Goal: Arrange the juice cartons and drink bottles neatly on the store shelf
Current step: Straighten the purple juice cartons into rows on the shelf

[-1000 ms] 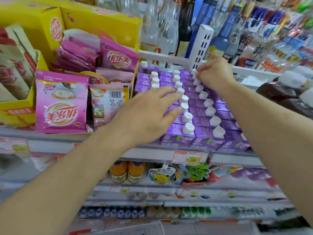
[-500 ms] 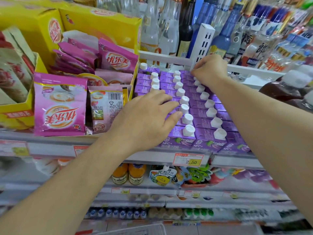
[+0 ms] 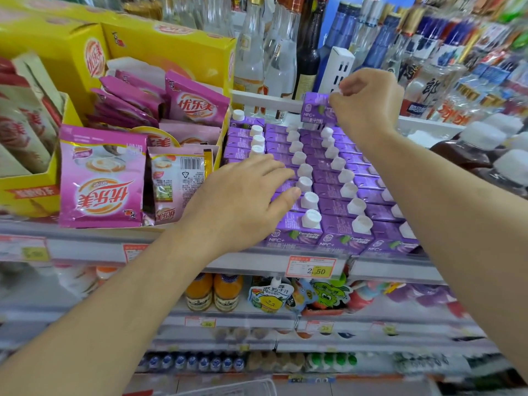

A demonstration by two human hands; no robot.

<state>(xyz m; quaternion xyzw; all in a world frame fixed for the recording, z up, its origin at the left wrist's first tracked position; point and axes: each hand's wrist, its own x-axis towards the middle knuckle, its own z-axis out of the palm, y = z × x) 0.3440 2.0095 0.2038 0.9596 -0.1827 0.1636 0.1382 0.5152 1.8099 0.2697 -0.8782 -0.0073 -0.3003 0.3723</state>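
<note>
Store shelf (image 3: 257, 260), crowded: purple juice cartons (image 3: 337, 195) in rows running front to back. Right hand (image 3: 368, 104) pinches one lifted carton (image 3: 315, 110) by its cap end, upright, above the back of the rows. Left hand (image 3: 245, 201) lies flat, fingers straight, on the left-row cartons, nearer the front.

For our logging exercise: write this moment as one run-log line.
right hand: lifts purple carton at back | left hand: flat on carton rows | shelf: arranging unfinished
</note>
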